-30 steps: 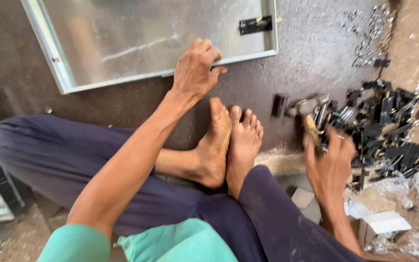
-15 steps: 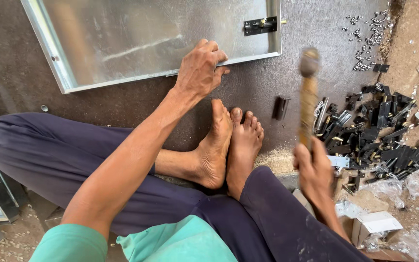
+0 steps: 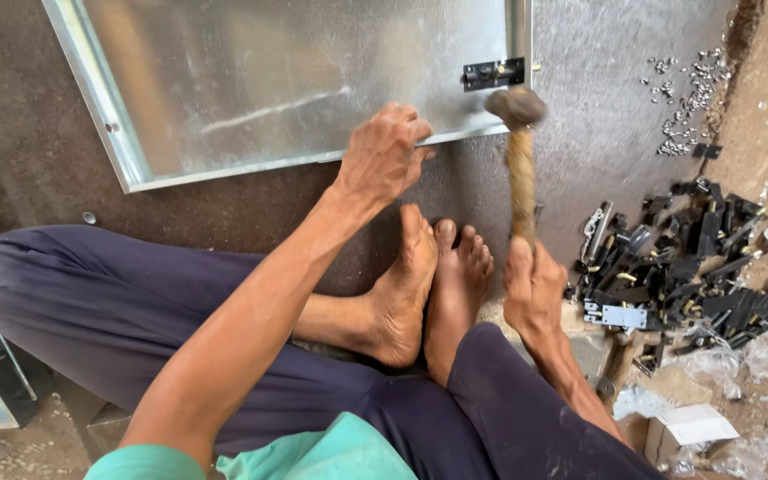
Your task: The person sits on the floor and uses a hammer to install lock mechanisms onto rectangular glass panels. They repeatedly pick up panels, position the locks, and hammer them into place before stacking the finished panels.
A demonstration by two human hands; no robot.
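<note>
Right hand (image 3: 533, 289) grips a hammer (image 3: 517, 151); left hand (image 3: 382, 156) presses the metal panel (image 3: 251, 89).

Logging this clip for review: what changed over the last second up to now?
The right hand picked a hammer out of the hardware pile and swung it up and leftward; its head now hangs beside the black latch on the metal panel. The left hand stayed pressed on the panel's lower edge; feet and panel are unmoved.
</note>
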